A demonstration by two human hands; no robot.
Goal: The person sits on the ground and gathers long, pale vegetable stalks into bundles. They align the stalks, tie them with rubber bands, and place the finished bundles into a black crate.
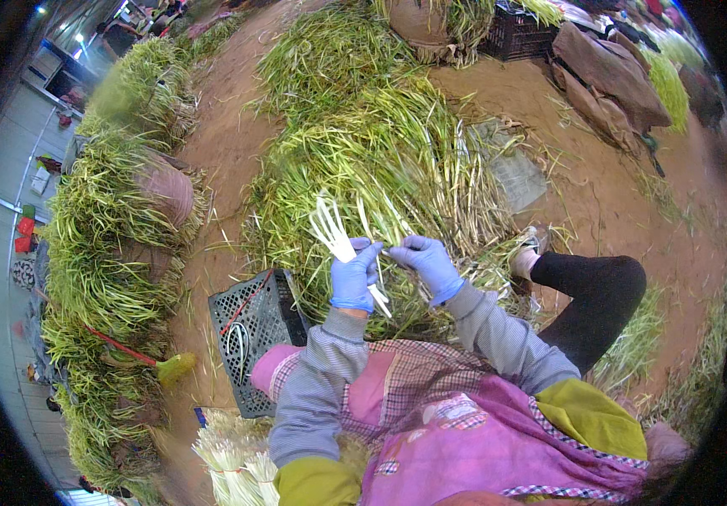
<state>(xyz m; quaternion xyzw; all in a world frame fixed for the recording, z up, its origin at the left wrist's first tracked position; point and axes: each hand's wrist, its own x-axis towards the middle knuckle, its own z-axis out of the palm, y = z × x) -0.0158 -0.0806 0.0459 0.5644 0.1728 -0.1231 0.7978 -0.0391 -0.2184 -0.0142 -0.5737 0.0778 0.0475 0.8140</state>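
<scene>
My left hand (355, 273), in a thin blue glove, is closed around several white stalks (333, 231) that fan out above the fist and stick out below it. In a matching glove, my right hand (424, 260) pinches a thin green-and-white stalk close to the left fingertips; exactly where the stalk ends is hard to see. Both hands are over the near side of a broad heap of long green leafy stalks (363, 145), whose pale root ends lie toward the right.
A dark plastic crate (230, 354) stands at left, with bundled white stalks (230, 462) below it. Stacked green bundles (104, 215) and a red-handled broom (173, 367) are farther left. Brown cloth (610, 82) lies upper right. A person (119, 38) is at the far upper left.
</scene>
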